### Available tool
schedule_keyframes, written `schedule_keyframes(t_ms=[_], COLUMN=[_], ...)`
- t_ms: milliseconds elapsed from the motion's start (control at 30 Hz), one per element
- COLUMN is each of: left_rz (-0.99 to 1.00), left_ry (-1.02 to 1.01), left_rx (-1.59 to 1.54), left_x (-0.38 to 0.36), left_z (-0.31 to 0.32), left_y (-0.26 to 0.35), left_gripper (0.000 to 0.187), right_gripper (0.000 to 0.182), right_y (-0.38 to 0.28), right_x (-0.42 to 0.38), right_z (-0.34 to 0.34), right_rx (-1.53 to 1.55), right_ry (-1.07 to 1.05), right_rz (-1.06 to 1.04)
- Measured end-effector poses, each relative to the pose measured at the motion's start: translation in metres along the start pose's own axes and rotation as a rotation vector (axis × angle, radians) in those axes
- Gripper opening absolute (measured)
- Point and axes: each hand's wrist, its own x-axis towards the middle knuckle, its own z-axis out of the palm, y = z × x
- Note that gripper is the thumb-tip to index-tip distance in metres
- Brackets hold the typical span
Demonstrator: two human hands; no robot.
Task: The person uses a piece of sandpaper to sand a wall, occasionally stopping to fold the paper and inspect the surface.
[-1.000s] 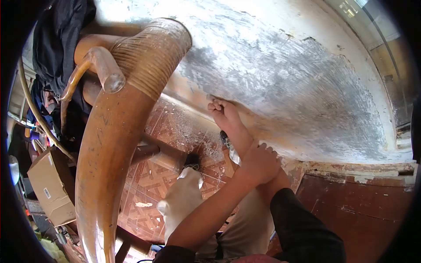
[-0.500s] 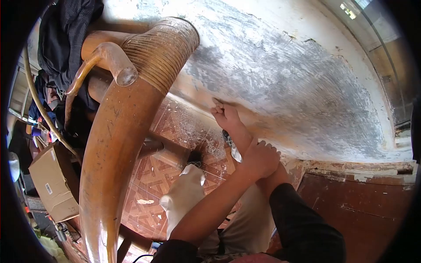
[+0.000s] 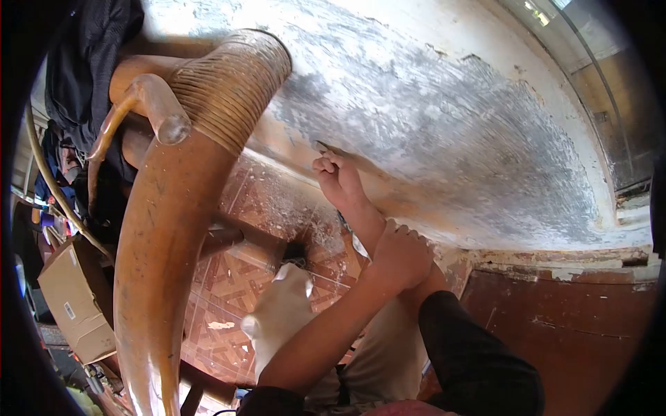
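Note:
My right hand (image 3: 336, 179) is closed at the lower part of the scraped wall (image 3: 444, 132), its fingers curled around a thin dark-tipped tool (image 3: 321, 147). Only the tool's tip shows, at or very near the wall surface; the rest is hidden in the fist. My left hand (image 3: 402, 256) wraps around my right forearm, below the wrist. Grey and white scratchy patches cover the wall, with a bare tan strip along its lower edge.
A large curved wooden chair arm (image 3: 173, 187) with a ribbed band stands close on the left. Behind it are dark cloth (image 3: 87, 76) and a cardboard box (image 3: 76, 298). White debris (image 3: 295, 208) lies on the patterned floor (image 3: 215, 298). A reddish-brown panel (image 3: 555, 319) is at right.
The camera view has shifted slightly, so the chair, wall and hands all sit further left. My right hand stays at nearly the same wall spot, with the tool's tip showing more clearly.

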Motion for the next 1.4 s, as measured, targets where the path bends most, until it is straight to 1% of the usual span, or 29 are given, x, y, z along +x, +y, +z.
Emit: schedule_keyframes(t_ms=[100, 133, 167, 200, 233, 300, 333, 367, 400, 433, 500, 567, 633, 700, 733, 867, 900, 967, 1000, 1033, 1067, 1100, 1133, 1167, 1233, 1267, 1300, 1367, 1400], left_rz=[-0.083, -0.01, 0.057, 0.044, 0.013, -0.015, -0.049, -0.083, -0.079, -0.03, 0.007, -0.015, -0.018, 0.003, 0.034, 0.011, 0.006, 0.016, 0.023, 0.082, 0.141, 0.137, 0.135, 0.135, 0.093, 0.057, 0.066, 0.083, 0.082], left_ry=[0.003, -0.037, -0.083, -0.087, -0.043, -0.011, -0.031, -0.047, -0.042, -0.052, -0.067, -0.035, -0.045, -0.047, -0.05, -0.008, -0.015, 0.052, 0.052, 0.06, 0.067, 0.071, 0.085, 0.09, 0.073, 0.069, 0.073, 0.115, 0.116], left_rx=[-0.017, -0.02, -0.022, -0.02, -0.012, -0.017, -0.035, -0.047, -0.036, -0.025, -0.025, -0.034, -0.029, -0.02, -0.034, -0.035, -0.043, -0.095, -0.09, -0.109, -0.122, -0.121, -0.112, -0.104, -0.142, -0.168, -0.167, -0.166, -0.158], left_x=[0.007, 0.009, 0.008, 0.006, 0.006, 0.001, 0.003, 0.005, 0.007, 0.007, 0.006, 0.004, 0.001, 0.006, 0.008, 0.004, 0.003, 0.005, 0.006, 0.007, 0.009, 0.01, 0.007, 0.002, 0.001, 0.003, 0.005, 0.006, 0.006], left_z=[0.004, 0.0, -0.005, -0.008, -0.009, -0.002, 0.002, 0.002, -0.002, -0.005, -0.009, -0.008, -0.004, 0.002, 0.006, -0.006, 0.001, 0.013, 0.012, 0.011, 0.01, 0.004, -0.005, -0.007, -0.003, -0.001, 0.005, 0.014, 0.006], left_y=[-0.011, -0.014, -0.018, -0.017, -0.009, -0.001, -0.004, -0.006, -0.007, -0.009, -0.009, -0.001, -0.006, -0.01, -0.014, 0.002, 0.003, -0.003, -0.003, -0.003, -0.006, -0.004, 0.006, 0.013, 0.009, 0.007, 0.006, -0.002, -0.002], left_gripper=[0.04, 0.04, 0.04, 0.04, 0.04, 0.041, 0.04, 0.039, 0.039, 0.039, 0.039, 0.037, 0.037, 0.037, 0.037, 0.036, 0.036, 0.035, 0.035, 0.035, 0.035, 0.035, 0.035, 0.035, 0.035, 0.035, 0.035, 0.035, 0.035], right_gripper=[0.035, 0.019, 0.009, 0.012, 0.012, 0.018, 0.016, 0.016, 0.01, 0.017, 0.016, 0.016, 0.017, 0.016, 0.017, 0.013, 0.013, 0.015, 0.019, 0.019, 0.017, 0.014, 0.015, 0.015, 0.017, 0.019, 0.019, 0.02, 0.02], right_y=[0.004, -0.002, -0.006, -0.009, -0.003, 0.002, 0.008, 0.006, 0.0, -0.004, -0.004, -0.005, 0.003, -0.003, -0.01, -0.011, -0.01, -0.013, -0.025, -0.035, -0.043, -0.045, -0.038, -0.033, -0.03, -0.03, -0.037, -0.047, -0.043], right_x=[0.015, 0.02, 0.024, 0.014, 0.008, -0.003, -0.007, -0.002, 0.008, 0.014, 0.008, 0.002, 0.004, 0.019, 0.02, -0.01, -0.012, -0.004, -0.004, -0.006, -0.006, -0.01, -0.022, -0.027, -0.028, -0.023, -0.015, 0.004, 0.001], right_z=[-0.016, -0.019, -0.021, 0.007, 0.014, 0.01, 0.014, 0.008, -0.008, -0.015, 0.004, 0.006, -0.003, -0.038, -0.037, 0.025, 0.015, -0.01, -0.046, -0.036, -0.015, 0.008, 0.025, 0.02, 0.021, 0.013, -0.007, -0.04, -0.02], right_rx=[-0.12, -0.106, -0.089, -0.081, -0.079, -0.085, -0.102, -0.101, -0.076, -0.05, -0.026, -0.01, -0.085, -0.131, -0.122, -0.074, -0.072, -0.22, -1.062, -1.06, -0.617, -0.179, -0.243, -0.244, -0.304, -0.242, -0.245, -0.355, -0.352], right_ry=[-0.014, 0.036, 0.088, 0.072, 0.084, -0.009, 0.054, 0.041, 0.064, 0.09, 0.109, -0.073, -0.041, 0.219, 0.241, 0.088, 0.1, 0.26, 0.087, 0.087, 0.199, 0.302, 0.22, 0.243, 0.18, 0.274, 0.271, 0.328, 0.321], right_rz=[-0.012, 0.022, 0.061, 0.046, 0.059, -0.073, -0.097, -0.099, -0.036, 0.029, 0.004, -0.003, -0.056, 0.009, 0.017, -0.054, -0.05, -0.002, -0.159, -0.166, -0.05, 0.077, -0.029, -0.017, -0.045, -0.009, -0.017, 0.049, 0.051])
